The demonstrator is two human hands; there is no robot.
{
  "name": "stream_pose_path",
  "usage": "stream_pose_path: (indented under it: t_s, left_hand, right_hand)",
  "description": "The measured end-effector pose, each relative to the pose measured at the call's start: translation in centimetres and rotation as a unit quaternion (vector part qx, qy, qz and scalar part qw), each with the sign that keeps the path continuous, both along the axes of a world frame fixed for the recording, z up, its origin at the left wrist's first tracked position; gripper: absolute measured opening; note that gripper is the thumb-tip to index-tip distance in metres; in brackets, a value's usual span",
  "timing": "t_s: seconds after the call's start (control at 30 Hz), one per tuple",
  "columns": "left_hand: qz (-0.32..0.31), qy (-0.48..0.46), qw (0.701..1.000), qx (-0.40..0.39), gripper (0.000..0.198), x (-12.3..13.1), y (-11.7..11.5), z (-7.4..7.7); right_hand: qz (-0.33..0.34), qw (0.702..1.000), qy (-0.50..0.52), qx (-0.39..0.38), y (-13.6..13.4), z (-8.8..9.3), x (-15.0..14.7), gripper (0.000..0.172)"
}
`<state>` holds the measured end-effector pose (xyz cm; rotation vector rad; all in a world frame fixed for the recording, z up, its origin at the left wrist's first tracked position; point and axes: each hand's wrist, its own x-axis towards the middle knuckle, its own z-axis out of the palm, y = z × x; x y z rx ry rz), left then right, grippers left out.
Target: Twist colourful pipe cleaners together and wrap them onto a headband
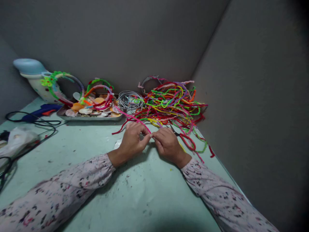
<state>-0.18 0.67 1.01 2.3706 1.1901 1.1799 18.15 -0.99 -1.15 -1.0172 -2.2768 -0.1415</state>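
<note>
My left hand (132, 140) and my right hand (167, 144) rest side by side on the pale green table (135, 193), fingertips meeting. Both pinch the same pink pipe cleaner (130, 117), which arcs up and left from my fingers towards the tray. Just beyond my hands lies a large tangled heap of coloured pipe cleaners (171, 103). Red-handled scissors (185, 139) lie right beside my right hand.
A metal tray (91, 118) with shells and pipe-cleaner hoops stands at the back left, a coil of silver wire (129, 99) beside it. A blue glue gun (42, 111) and black cables (36, 124) lie at the left. Grey walls close in behind and right.
</note>
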Motion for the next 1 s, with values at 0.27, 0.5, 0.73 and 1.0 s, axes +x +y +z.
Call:
stream_pose_path:
  t_s: [0.27,0.5,0.73,1.0]
  left_hand:
    - [0.003,0.007,1.000,-0.019,0.019,0.06,-0.11,0.15]
    - [-0.007,0.000,1.000,0.019,0.016,-0.11,-0.04,-0.08]
    - [-0.013,0.017,0.995,0.093,0.012,-0.23,-0.08,-0.35]
    - [-0.012,0.032,0.990,0.134,0.008,-0.38,0.01,-0.37]
  right_hand:
    - [0.003,1.000,-0.023,0.010,0.01,0.08,0.06,0.015]
    - [0.001,1.000,0.014,0.002,0.05,-0.02,-0.06,0.018]
    - [-0.002,0.999,0.045,0.007,0.27,-0.11,0.03,0.019]
    - [-0.009,0.999,0.041,0.009,0.14,-0.06,-0.07,0.018]
